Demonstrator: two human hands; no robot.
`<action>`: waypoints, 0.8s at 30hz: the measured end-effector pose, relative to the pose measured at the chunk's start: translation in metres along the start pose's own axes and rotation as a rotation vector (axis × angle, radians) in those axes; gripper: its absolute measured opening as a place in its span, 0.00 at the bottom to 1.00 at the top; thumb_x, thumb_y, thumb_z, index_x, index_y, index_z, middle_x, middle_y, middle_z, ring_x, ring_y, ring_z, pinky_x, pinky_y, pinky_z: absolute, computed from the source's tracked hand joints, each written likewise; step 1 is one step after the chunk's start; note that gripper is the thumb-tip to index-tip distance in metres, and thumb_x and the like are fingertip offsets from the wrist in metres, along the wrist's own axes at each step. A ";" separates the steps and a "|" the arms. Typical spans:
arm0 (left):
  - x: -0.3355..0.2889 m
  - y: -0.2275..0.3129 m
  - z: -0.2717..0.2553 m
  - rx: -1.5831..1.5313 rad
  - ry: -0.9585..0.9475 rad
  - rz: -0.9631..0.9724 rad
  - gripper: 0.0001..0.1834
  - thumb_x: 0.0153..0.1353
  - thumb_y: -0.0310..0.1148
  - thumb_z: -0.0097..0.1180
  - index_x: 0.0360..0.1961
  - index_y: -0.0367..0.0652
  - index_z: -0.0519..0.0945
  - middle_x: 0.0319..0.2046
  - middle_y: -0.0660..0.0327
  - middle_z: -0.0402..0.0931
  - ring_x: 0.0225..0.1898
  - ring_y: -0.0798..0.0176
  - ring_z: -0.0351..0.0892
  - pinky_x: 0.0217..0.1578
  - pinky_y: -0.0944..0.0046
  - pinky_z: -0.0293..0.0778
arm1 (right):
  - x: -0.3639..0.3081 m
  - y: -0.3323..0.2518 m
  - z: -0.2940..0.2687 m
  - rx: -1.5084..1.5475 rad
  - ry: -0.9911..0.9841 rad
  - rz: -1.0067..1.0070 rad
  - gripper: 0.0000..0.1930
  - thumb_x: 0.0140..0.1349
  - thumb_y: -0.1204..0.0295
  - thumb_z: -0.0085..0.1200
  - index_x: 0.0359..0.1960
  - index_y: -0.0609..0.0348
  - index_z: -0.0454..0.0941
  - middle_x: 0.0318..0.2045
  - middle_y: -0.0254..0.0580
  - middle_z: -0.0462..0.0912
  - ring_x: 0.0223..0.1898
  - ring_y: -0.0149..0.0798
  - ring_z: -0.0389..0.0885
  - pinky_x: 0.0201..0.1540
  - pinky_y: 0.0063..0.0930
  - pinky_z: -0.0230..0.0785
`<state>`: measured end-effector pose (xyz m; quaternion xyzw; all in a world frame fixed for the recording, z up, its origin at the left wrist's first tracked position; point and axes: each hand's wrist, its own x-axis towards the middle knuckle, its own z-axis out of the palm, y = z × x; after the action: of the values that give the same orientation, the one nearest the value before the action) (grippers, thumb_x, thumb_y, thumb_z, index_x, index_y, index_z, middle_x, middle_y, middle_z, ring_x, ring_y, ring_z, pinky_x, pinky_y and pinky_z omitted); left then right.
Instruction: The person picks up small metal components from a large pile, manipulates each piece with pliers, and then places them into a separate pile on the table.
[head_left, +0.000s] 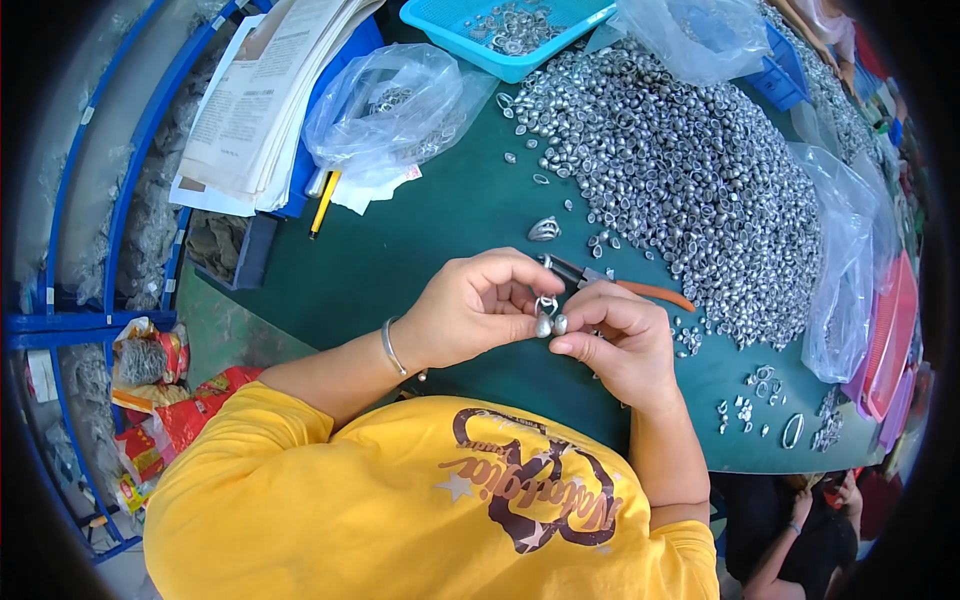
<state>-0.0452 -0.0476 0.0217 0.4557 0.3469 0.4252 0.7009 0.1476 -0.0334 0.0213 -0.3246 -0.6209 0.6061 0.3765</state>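
Note:
My left hand pinches a small shiny silver metal piece with rounded, teardrop-like ends. From the other side my right hand has its thumb and fingertips closed on a rounded end of the same cluster. Whether these ends are joined or separate pieces, I cannot tell. Just beyond the right fingers lies a tool with an orange handle, partly hidden by that hand. A larger silver piece rests on the green table beyond my hands.
A wide heap of small silver metal pieces covers the far right. At the back stand a blue basket and a plastic bag. Papers and a yellow pen lie left. A red basket sits at right.

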 end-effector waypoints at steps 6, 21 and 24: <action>-0.002 -0.003 -0.004 -0.069 -0.099 -0.004 0.16 0.48 0.14 0.57 0.40 0.33 0.72 0.40 0.58 0.67 0.40 0.67 0.74 0.42 0.70 0.73 | -0.001 -0.002 0.001 -0.036 0.021 0.116 0.06 0.45 0.78 0.62 0.23 0.63 0.76 0.24 0.33 0.75 0.24 0.23 0.71 0.26 0.15 0.64; 0.001 0.006 -0.009 -0.034 -0.087 -0.178 0.07 0.54 0.20 0.53 0.36 0.32 0.74 0.30 0.57 0.75 0.28 0.67 0.78 0.29 0.73 0.75 | 0.000 -0.015 0.003 -0.411 0.055 -0.129 0.08 0.42 0.82 0.60 0.22 0.63 0.71 0.25 0.41 0.71 0.25 0.36 0.71 0.25 0.23 0.64; 0.000 0.005 -0.006 0.083 -0.041 -0.073 0.05 0.55 0.20 0.51 0.34 0.34 0.74 0.28 0.59 0.75 0.28 0.68 0.78 0.29 0.74 0.75 | -0.002 -0.016 0.004 -0.408 0.071 -0.107 0.08 0.42 0.81 0.61 0.21 0.63 0.72 0.23 0.40 0.71 0.24 0.37 0.71 0.25 0.24 0.63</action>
<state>-0.0521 -0.0446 0.0244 0.4799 0.3661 0.3751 0.7035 0.1459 -0.0376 0.0373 -0.3816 -0.7334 0.4353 0.3564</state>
